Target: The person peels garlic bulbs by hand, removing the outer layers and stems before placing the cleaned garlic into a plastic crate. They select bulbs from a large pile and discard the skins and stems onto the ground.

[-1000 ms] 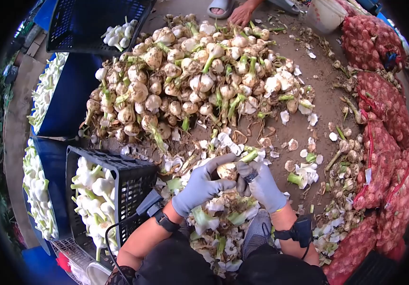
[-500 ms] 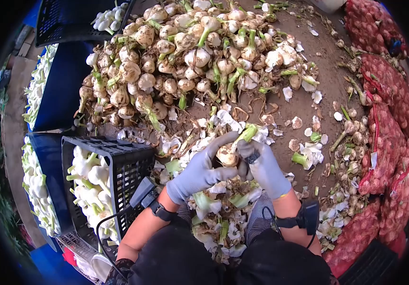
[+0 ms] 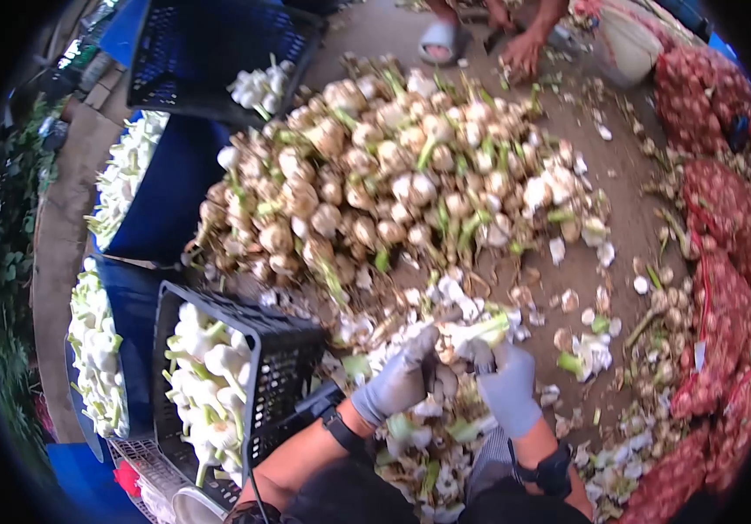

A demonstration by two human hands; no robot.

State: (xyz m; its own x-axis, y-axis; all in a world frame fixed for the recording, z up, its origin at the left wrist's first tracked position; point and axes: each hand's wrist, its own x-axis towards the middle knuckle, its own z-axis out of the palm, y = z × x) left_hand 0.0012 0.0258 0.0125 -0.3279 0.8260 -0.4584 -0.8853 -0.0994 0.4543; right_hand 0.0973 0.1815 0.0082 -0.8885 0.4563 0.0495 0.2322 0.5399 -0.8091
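A garlic bulb [image 3: 471, 334] with a pale green stalk pointing right lies between my two gloved hands, over a litter of peeled skins. My right hand [image 3: 508, 384], in a grey glove, is closed on it at the stalk side. On the other side my left hand [image 3: 397, 382], also gloved, has its fingers curled together beside the bulb; blur hides what they pinch. Beyond my hands spreads a large heap of soil-stained garlic [image 3: 393, 175] with stubs of green stalk.
On the left, a tilted black crate [image 3: 288, 336] holds cleaned white garlic, near blue containers [image 3: 153, 196] of more garlic. Another black crate [image 3: 218, 52] stands behind. Red net sacks [image 3: 725, 297] line the right. Another person's hand [image 3: 524, 54] is at the far side.
The view has shifted, bringing another person's hands and foot into sight at the top. The bulb has tipped from stalk-up to stalk-right, and my left fingers have come off its underside.
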